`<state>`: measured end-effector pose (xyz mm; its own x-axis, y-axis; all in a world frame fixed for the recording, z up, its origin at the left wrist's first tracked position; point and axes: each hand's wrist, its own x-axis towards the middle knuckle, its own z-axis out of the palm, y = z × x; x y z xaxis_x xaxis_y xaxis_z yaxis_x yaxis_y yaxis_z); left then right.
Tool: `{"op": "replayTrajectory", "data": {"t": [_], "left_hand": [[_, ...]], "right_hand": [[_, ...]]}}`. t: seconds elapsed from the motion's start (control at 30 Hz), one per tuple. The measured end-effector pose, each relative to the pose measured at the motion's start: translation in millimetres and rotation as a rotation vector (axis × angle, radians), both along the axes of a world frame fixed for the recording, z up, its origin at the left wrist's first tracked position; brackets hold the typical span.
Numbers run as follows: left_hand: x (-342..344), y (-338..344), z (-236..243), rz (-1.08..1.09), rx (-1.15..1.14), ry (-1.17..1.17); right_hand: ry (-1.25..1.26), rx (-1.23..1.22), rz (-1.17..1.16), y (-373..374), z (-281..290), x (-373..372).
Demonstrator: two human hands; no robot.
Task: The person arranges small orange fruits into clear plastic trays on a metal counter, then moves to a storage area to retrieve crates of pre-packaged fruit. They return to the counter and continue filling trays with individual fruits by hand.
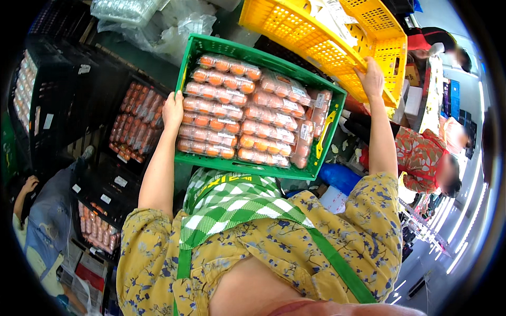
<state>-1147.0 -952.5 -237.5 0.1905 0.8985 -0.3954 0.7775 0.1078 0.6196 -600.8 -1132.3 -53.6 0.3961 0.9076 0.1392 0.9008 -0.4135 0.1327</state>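
In front of my body is a green plastic crate [258, 167], tilted in the view. Rows of clear plastic packs [213, 108] fill it, each holding round orange-brown pieces that look like eggs. My left hand [173, 110] grips the crate's left side, fingers over the rim. Up and to the right, my right hand [371, 79] is closed on the rim of a yellow perforated crate [316, 39], beside the green crate's far right corner. White sheets or labels [337, 23] show inside the yellow crate.
Black crates [68, 100] with more packs [138, 118] are stacked at left. Clear plastic wrapping [174, 26] lies at the far left. A person in blue [50, 216] is low at left; another in a patterned red top [419, 155] is at right, near a blue bag [340, 177].
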Motion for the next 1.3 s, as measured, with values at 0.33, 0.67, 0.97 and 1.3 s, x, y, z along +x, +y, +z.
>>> {"op": "replayTrajectory", "data": {"t": [0.33,0.67,0.97,1.3], "left_hand": [[12,-5,33,0.122,-0.120,0.110],[64,64,20,-0.083,0.336,-0.137],[136,136,-31,-0.013,0.297,-0.215],[75,91,-8,0.049,0.450,-0.443]], "right_hand": [[0.263,0.145,-0.305,-156,-101,-135],[0.706,0.072,-0.888,-269,-222,-108],[1.017,0.197,-0.856,-283,-225,-108],[1.040,0.171,-0.882,-265,-209,-109]]}}
